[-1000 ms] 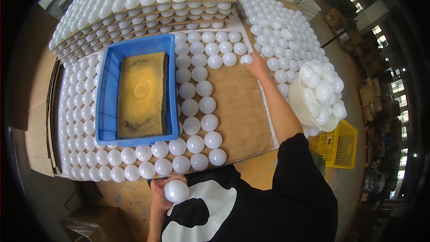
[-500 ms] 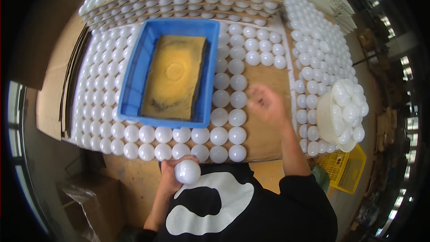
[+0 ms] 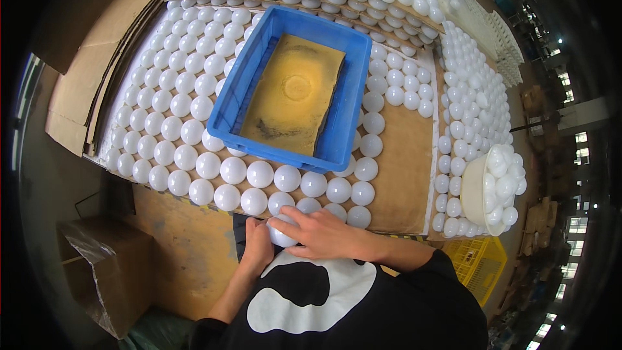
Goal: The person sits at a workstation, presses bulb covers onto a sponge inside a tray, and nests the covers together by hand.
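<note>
The white globe (image 3: 280,232) is held before the torso, at the near edge of the brown sheet (image 3: 405,165). The left hand (image 3: 258,244) clasps its left side, fingers largely hidden; the right hand (image 3: 322,231) has its fingers bent over the upper right, gripping it.

Risk: the smooth, rounded surface could slip if either grip slackens, and a drop to the floor would likely break it. The right hand works close to the front row of globes (image 3: 227,198); a careless knuckle could displace one.

Materials: globes glossy, opaque white, apparently thin-shelled. The blue bin (image 3: 225,135), rigid plastic, appears to sit upon globes, so uneven load could crack them. Inside lies a yellow slab (image 3: 304,68), matt, dark-stained, marked with a ring. At right, a cream tub (image 3: 473,188) is heaped above its rim; globes could roll off.
</note>
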The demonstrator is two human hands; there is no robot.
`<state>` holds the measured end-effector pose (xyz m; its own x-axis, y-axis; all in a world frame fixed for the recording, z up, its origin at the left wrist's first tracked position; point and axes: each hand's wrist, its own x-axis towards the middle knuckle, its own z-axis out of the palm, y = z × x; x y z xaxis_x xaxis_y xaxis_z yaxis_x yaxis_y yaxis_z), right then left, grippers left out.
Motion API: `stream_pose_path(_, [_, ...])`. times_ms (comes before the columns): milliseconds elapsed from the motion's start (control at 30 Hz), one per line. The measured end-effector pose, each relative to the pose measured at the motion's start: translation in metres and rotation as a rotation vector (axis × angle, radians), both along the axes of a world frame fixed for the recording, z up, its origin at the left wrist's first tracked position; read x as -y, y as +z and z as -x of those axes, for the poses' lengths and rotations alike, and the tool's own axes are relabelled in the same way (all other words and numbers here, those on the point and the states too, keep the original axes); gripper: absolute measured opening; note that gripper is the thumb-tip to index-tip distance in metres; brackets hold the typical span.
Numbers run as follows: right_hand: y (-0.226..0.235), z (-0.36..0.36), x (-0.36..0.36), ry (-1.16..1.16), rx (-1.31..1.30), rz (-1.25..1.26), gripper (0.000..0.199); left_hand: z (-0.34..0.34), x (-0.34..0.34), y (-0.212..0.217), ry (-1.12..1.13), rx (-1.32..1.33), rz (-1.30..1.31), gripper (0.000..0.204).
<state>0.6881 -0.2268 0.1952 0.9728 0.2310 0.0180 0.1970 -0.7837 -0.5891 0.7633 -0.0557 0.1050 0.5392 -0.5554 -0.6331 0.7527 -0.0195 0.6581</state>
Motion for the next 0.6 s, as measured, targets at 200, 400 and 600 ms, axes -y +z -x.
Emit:
stream_pose_path(200, [0.008, -0.018, -0.012, 0.092, -0.064, 0.104, 0.066, 0.003, -0.003, 0.012, 0.179, -0.022, -0.062, 0.019])
stream_pose_path(400, [0.035, -0.036, 0.005, 0.101, 0.035, -0.083, 0.066, -0.007, -0.007, 0.008, 0.344, -0.111, 0.254, 0.018])
stream_pose_path(600, [0.100, -0.103, 0.076, -0.383, -0.048, -0.112, 0.061, -0.011, -0.042, -0.032, 0.532, -0.191, 0.363, 0.008])
